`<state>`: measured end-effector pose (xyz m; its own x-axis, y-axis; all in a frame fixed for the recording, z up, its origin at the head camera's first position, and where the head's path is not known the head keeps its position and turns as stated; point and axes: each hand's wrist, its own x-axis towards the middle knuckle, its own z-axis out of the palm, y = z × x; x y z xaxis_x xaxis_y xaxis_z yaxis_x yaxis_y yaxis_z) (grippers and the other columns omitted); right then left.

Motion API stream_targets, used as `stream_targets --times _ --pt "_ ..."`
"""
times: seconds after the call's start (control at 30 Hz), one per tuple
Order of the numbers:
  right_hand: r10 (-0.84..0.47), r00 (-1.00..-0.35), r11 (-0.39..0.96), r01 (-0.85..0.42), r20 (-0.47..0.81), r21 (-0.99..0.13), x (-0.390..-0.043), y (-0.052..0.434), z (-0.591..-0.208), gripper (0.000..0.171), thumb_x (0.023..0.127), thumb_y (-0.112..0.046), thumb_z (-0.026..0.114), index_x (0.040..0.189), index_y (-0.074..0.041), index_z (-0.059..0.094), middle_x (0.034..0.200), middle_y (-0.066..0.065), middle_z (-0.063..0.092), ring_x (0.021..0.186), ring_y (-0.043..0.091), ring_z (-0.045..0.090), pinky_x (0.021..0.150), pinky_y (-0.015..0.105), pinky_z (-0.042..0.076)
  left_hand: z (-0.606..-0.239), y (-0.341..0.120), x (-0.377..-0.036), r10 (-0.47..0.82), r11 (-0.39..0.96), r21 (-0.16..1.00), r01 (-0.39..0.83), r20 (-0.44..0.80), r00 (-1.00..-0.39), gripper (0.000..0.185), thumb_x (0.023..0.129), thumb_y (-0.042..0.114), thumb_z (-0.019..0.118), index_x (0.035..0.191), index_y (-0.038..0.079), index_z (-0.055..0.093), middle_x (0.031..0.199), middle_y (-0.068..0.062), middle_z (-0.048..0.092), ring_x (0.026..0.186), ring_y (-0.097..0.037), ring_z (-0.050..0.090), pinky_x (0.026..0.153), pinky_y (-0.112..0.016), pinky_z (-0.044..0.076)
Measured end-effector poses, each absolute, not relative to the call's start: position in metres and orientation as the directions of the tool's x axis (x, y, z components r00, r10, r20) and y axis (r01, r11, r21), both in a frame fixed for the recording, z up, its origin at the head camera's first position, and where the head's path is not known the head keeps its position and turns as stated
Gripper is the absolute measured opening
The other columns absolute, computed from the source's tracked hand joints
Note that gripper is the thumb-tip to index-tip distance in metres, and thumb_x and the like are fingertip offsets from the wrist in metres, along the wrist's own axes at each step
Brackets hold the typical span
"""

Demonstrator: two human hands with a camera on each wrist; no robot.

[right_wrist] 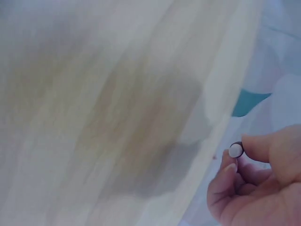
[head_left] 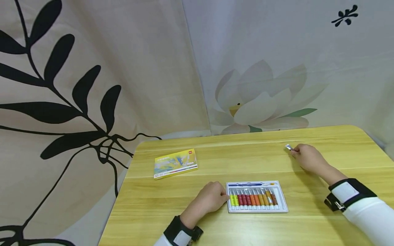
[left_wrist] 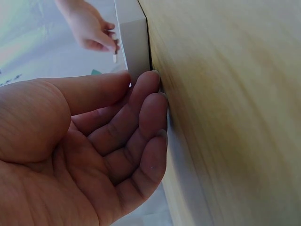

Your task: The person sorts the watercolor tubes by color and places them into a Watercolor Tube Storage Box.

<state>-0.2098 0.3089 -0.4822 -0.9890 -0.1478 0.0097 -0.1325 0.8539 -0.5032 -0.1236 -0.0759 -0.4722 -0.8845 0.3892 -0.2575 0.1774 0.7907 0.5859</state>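
Note:
A white tray (head_left: 283,201) of several paint tubes and a brush lies near the table's front edge. My left hand (head_left: 210,198) rests against the tray's left side, with its fingertips (left_wrist: 155,94) touching the tray's white wall (left_wrist: 134,44). Farther back on the right, my right hand (head_left: 306,157) pinches a small silver paint tube (head_left: 288,147) just above the tabletop. The right wrist view shows the tube's white cap end (right_wrist: 235,150) held between thumb and fingers.
A yellow paint-set box (head_left: 175,163) lies flat at the back left of the wooden table (head_left: 246,157). Printed curtains hang right behind the table. The table's edges run close on the left and right.

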Motion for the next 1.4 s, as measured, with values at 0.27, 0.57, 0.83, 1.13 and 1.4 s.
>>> stream_targets --times 0.27,0.57,0.83,1.13,1.4 --pt "-0.165 -0.986 0.791 -0.113 -0.032 -0.602 -0.176 0.294 -0.462 0.033 0.11 -0.015 0.052 0.112 0.015 0.065 0.074 0.007 0.057 0.061 0.019 0.044 0.052 0.03 0.036 -0.472 -0.076 -0.124 0.401 0.792 0.578 0.196 -0.251 -0.881 0.043 0.1 0.019 0.073 0.058 0.012 0.063 0.051 0.007 0.038 0.048 -0.01 0.038 0.049 -0.025 0.03" --pt "-0.161 -0.982 0.734 -0.052 -0.1 -0.677 -0.127 0.269 -0.456 0.036 0.11 -0.02 0.056 0.12 0.012 0.069 0.098 0.013 0.074 0.075 0.019 0.057 0.059 0.032 0.047 -0.471 -0.076 -0.123 0.402 0.79 0.582 0.195 -0.251 -0.881 0.044 0.1 0.019 0.073 0.057 0.011 0.063 0.051 0.007 0.036 0.047 -0.009 0.037 0.049 -0.024 0.03" --pt "-0.162 -0.979 0.729 -0.036 -0.12 -0.684 -0.091 0.241 -0.468 0.02 0.1 -0.012 0.068 0.106 0.005 0.077 0.091 0.005 0.075 0.069 0.014 0.055 0.057 0.026 0.046 -0.47 -0.076 -0.123 0.401 0.789 0.587 0.184 -0.263 -0.878 0.043 0.1 0.018 0.072 0.058 0.01 0.064 0.051 0.007 0.037 0.047 -0.009 0.037 0.049 -0.024 0.029" --pt "-0.183 -0.983 0.773 -0.133 -0.018 -0.621 -0.081 0.226 -0.478 0.006 0.092 -0.008 0.076 0.089 -0.003 0.077 0.082 0.002 0.074 0.065 0.008 0.06 0.059 0.027 0.052 -0.471 -0.077 -0.122 0.399 0.787 0.588 0.186 -0.256 -0.88 0.045 0.1 0.018 0.073 0.056 0.011 0.062 0.05 0.007 0.036 0.047 -0.009 0.037 0.049 -0.025 0.029" --pt "-0.117 -0.992 0.802 -0.064 -0.051 -0.594 -0.081 0.218 -0.481 0.014 0.09 -0.011 0.077 0.081 -0.007 0.069 0.065 -0.003 0.058 0.05 0.011 0.045 0.045 0.025 0.035 -0.472 -0.077 -0.123 0.402 0.785 0.592 0.184 -0.26 -0.878 0.047 0.1 0.018 0.072 0.055 0.012 0.06 0.05 0.008 0.035 0.047 -0.009 0.036 0.049 -0.024 0.029"
